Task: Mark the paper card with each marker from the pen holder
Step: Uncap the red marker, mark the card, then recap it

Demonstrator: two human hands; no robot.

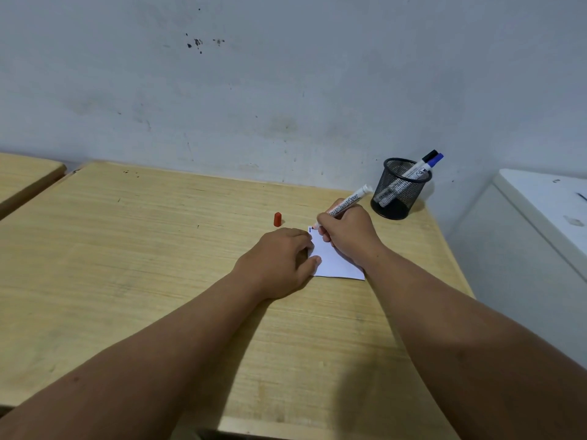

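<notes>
Right hand (346, 231) around marker (348, 201), on card (336, 265)

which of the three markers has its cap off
The red whiteboard marker in the right hand; its red cap stands on the wooden table. The black-capped marker and blue-capped marker sit capped in the black mesh pen holder.

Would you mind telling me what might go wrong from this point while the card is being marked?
The small red marker cap stands loose on the wooden desk, apart from both hands; a sweep of the left hand might knock it off. The right hand rests on the white paper card beside a blue mark, so ink might smear. The black mesh pen holder sits near the desk corner with two markers leaning outward; it may tip.
</notes>
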